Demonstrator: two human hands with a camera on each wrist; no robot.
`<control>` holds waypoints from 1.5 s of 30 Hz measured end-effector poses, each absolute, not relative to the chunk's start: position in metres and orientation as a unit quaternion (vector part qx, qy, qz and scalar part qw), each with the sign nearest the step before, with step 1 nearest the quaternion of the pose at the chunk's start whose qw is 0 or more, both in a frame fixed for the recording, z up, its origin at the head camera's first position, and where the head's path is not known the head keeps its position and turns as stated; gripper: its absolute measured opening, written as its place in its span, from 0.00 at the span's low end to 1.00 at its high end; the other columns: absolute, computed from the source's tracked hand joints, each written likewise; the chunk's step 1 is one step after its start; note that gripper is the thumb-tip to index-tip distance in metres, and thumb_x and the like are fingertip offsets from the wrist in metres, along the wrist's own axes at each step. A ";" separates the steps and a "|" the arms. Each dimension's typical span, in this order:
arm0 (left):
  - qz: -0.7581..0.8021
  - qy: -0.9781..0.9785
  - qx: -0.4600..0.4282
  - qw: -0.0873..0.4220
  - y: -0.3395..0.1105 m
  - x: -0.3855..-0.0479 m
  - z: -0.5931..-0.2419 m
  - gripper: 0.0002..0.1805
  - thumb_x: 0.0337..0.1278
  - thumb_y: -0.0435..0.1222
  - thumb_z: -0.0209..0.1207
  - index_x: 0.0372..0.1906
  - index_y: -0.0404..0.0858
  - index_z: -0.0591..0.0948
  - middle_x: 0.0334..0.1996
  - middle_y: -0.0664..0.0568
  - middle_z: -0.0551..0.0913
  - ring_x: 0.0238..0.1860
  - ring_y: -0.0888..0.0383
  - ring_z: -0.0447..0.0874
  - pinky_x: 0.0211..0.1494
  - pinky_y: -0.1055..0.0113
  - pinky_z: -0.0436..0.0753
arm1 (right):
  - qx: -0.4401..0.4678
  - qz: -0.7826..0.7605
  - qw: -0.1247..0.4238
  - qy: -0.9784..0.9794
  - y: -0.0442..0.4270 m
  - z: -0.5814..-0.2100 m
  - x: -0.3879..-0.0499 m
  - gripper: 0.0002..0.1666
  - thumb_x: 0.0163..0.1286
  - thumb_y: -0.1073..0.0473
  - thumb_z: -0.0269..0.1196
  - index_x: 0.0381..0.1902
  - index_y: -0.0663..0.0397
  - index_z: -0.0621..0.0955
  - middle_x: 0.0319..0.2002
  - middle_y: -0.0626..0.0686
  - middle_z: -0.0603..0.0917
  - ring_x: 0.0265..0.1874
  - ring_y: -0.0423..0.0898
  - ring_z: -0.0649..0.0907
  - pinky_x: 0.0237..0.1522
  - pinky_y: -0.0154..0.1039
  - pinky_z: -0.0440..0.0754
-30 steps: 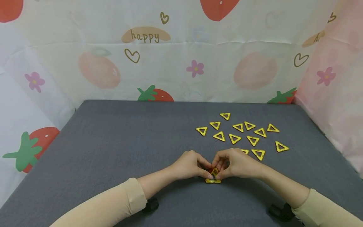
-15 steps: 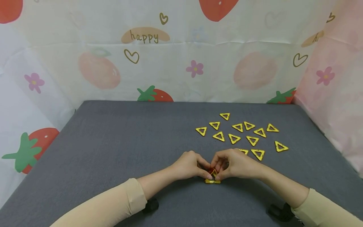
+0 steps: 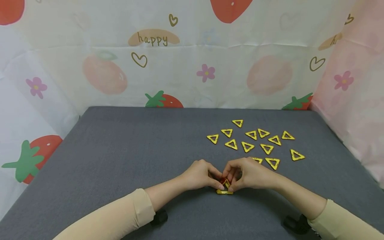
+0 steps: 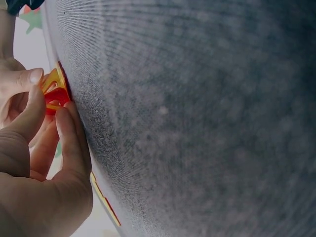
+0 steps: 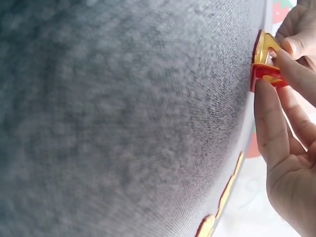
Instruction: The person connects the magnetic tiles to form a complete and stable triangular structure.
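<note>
Near the front middle of the table, my two hands meet around a small structure of triangular frame pieces, yellow on one face and red on the other. My left hand pinches its left side between thumb and fingers. From the right, my right hand pinches it the same way. Tilted frames lean together over a flat one in the left wrist view. A red face and a yellow face of the structure show in the right wrist view. Fingers hide much of how the pieces join.
Several loose yellow triangle frames lie flat on the dark grey tabletop, beyond and to the right of the hands. One is partly behind the right hand. A fruit-patterned cloth hangs along the back and sides.
</note>
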State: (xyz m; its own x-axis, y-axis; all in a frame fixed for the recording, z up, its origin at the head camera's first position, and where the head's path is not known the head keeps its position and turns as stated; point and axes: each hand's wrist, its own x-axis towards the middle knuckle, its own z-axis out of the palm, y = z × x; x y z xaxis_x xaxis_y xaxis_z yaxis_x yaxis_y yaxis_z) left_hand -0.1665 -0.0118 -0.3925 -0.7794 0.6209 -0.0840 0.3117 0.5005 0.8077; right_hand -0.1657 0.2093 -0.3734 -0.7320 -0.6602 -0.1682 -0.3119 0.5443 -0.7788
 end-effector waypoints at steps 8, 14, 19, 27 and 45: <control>0.412 0.849 0.274 0.186 -0.012 -0.166 -0.391 0.16 0.46 0.41 0.75 0.43 0.42 0.90 0.36 0.52 0.92 0.28 0.71 0.80 0.29 0.77 0.74 | -0.289 -0.380 0.223 0.850 0.212 -0.371 -0.169 0.19 0.53 0.53 0.77 0.42 0.44 0.83 0.35 0.49 0.86 0.33 0.41 0.87 0.34 0.37 0.85; 0.411 0.850 0.270 0.191 -0.012 -0.167 -0.390 0.17 0.46 0.41 0.75 0.44 0.42 0.90 0.37 0.51 0.92 0.30 0.70 0.81 0.30 0.77 0.75 | -0.284 -0.376 0.206 0.858 0.218 -0.367 -0.174 0.21 0.53 0.53 0.77 0.44 0.45 0.83 0.39 0.50 0.85 0.34 0.40 0.86 0.37 0.36 0.85; 0.408 0.853 0.266 0.189 -0.012 -0.167 -0.391 0.18 0.45 0.42 0.75 0.45 0.43 0.90 0.38 0.52 0.92 0.34 0.69 0.83 0.32 0.77 0.75 | -0.274 -0.377 0.190 0.864 0.225 -0.364 -0.179 0.22 0.53 0.52 0.77 0.46 0.47 0.83 0.41 0.52 0.85 0.35 0.39 0.86 0.39 0.36 0.85; 0.402 0.858 0.255 0.191 -0.011 -0.168 -0.392 0.18 0.45 0.43 0.75 0.45 0.44 0.90 0.41 0.53 0.91 0.39 0.66 0.85 0.35 0.76 0.78 | -0.240 -0.382 0.157 0.879 0.248 -0.354 -0.188 0.23 0.57 0.52 0.74 0.48 0.53 0.82 0.43 0.57 0.84 0.37 0.40 0.86 0.38 0.36 0.84; 0.406 0.854 0.260 0.198 -0.014 -0.167 -0.390 0.19 0.46 0.42 0.74 0.47 0.44 0.89 0.42 0.52 0.91 0.41 0.64 0.85 0.36 0.76 0.78 | -0.179 -0.301 0.094 0.932 0.300 -0.362 -0.199 0.19 0.58 0.48 0.73 0.46 0.46 0.85 0.41 0.50 0.87 0.30 0.36 0.80 0.29 0.34 0.78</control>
State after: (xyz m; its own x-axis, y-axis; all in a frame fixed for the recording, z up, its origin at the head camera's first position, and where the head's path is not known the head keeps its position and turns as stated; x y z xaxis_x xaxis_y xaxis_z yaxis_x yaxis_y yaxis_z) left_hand -0.1667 -0.0136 -0.3902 -0.7867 0.6040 -0.1279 0.2823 0.5362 0.7954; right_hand -0.1992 0.3001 -0.3619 -0.9187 -0.3893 -0.0671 -0.2763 0.7546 -0.5951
